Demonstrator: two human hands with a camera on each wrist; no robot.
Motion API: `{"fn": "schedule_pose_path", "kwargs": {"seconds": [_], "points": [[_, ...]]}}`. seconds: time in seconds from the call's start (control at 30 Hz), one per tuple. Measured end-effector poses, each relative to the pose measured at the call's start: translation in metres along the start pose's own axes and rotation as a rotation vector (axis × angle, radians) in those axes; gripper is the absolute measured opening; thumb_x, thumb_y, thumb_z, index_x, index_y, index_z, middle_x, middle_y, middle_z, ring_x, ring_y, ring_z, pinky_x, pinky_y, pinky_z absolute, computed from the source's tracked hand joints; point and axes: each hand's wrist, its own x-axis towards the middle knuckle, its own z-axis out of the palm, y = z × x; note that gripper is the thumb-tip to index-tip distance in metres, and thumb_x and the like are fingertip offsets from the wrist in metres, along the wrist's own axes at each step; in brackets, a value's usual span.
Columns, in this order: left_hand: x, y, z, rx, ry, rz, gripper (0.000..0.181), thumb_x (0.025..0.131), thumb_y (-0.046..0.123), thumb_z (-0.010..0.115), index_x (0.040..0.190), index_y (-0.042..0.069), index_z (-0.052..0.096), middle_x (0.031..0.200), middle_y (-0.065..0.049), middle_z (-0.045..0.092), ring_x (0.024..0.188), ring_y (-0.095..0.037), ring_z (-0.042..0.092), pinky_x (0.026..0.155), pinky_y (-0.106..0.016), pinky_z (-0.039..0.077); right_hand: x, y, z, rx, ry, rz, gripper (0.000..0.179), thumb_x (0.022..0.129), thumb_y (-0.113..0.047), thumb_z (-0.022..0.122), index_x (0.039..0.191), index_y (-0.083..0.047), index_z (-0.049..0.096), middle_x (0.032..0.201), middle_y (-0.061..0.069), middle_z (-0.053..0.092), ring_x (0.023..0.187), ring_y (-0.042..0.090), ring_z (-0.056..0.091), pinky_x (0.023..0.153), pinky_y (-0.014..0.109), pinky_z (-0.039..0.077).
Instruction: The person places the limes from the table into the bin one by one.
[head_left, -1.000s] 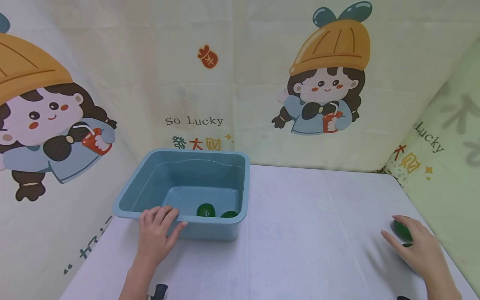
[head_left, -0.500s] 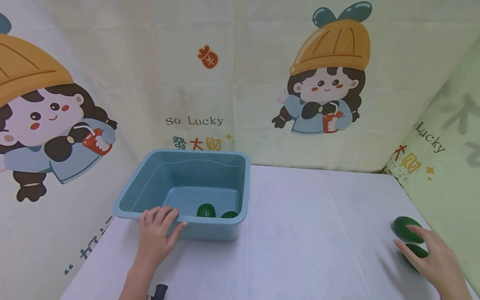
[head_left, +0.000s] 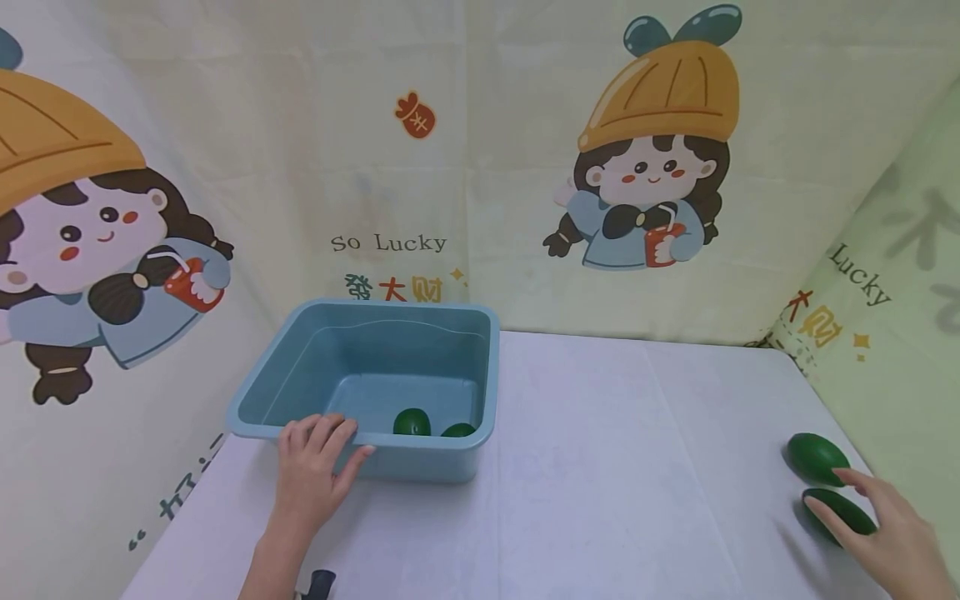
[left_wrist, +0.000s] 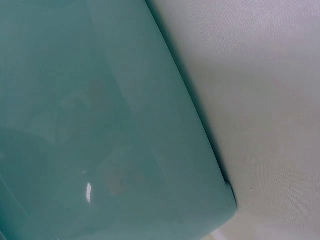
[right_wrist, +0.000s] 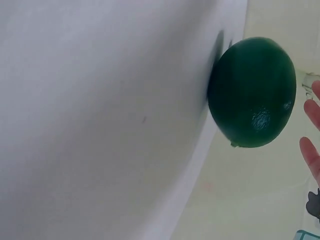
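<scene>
My left hand (head_left: 317, 471) holds the front rim of a blue plastic basin (head_left: 420, 460), its fingers bent over the edge and the thumb outside. Two dark green, avocado-like fruits lie in the basin, one (head_left: 412, 422) left of the other (head_left: 459, 430), which is partly hidden by the rim. At the table's right side my right hand (head_left: 896, 537) hovers with thumb and fingers apart. Beside it are a farther fruit (head_left: 813, 457) and a nearer fruit (head_left: 847, 506), partly covered by the thumb. In the right wrist view, fingertips (right_wrist: 312, 114) stand apart from a smooth green fruit (right_wrist: 252, 92).
A white cloth covers the table (head_left: 615, 450). Printed fabric (head_left: 510, 167) hangs behind it and along both sides, close to the table's right edge. The basin's wall (left_wrist: 115, 120) fills much of the left wrist view.
My right hand has moved right and nearer to me, uncovering the two fruits on the table. The left hand and basin stay put.
</scene>
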Motion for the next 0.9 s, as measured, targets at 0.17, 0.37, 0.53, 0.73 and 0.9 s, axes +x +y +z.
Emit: {"fn": "schedule_pose_path", "kwargs": {"seconds": [0.17, 0.37, 0.53, 0.73, 0.9], "points": [[0.000, 0.000, 0.000, -0.001, -0.001, 0.001, 0.051, 0.093, 0.050, 0.041, 0.092, 0.003, 0.060, 0.091, -0.013, 0.056, 0.084, -0.034, 0.043, 0.075, -0.050, 0.028, -0.003, 0.006, 0.000, -0.052, -0.072, 0.099, 0.073, 0.080, -0.037, 0.068, 0.123, 0.013, 0.037, 0.114, 0.035, 0.038, 0.100, 0.047, 0.036, 0.078, 0.061, 0.032], [0.000, -0.001, 0.001, -0.006, 0.001, -0.001, 0.050, 0.093, 0.050, 0.041, 0.092, 0.003, 0.060, 0.091, -0.013, 0.056, 0.084, -0.034, 0.043, 0.075, -0.049, 0.027, -0.006, 0.015, 0.000, -0.095, -0.156, 0.188, 0.081, 0.081, -0.047, 0.064, 0.126, 0.012, 0.032, 0.118, 0.034, 0.032, 0.102, 0.048, 0.032, 0.076, 0.062, 0.032], [0.000, -0.001, 0.000, 0.000, 0.001, -0.002, 0.051, 0.093, 0.051, 0.041, 0.092, 0.004, 0.060, 0.091, -0.013, 0.057, 0.085, -0.034, 0.043, 0.076, -0.050, 0.027, -0.009, 0.022, -0.001, -0.077, -0.140, 0.184, 0.082, 0.080, -0.046, 0.065, 0.127, 0.013, 0.032, 0.119, 0.036, 0.032, 0.102, 0.049, 0.033, 0.078, 0.061, 0.031], [0.000, -0.001, 0.000, 0.004, 0.001, -0.001, 0.052, 0.093, 0.051, 0.040, 0.092, 0.003, 0.060, 0.091, -0.013, 0.056, 0.085, -0.034, 0.043, 0.075, -0.050, 0.027, -0.013, 0.032, 0.001, -0.010, -0.072, 0.139, 0.076, 0.078, -0.037, 0.070, 0.125, 0.013, 0.035, 0.115, 0.036, 0.037, 0.100, 0.049, 0.035, 0.080, 0.058, 0.028], [0.001, -0.002, 0.000, 0.004, -0.003, 0.000, 0.051, 0.093, 0.050, 0.040, 0.092, 0.003, 0.060, 0.091, -0.013, 0.056, 0.085, -0.034, 0.043, 0.076, -0.050, 0.027, -0.015, 0.038, 0.004, -0.007, -0.083, 0.196, 0.077, 0.080, -0.037, 0.069, 0.131, 0.009, 0.033, 0.117, 0.036, 0.034, 0.103, 0.049, 0.033, 0.082, 0.059, 0.029]]}}
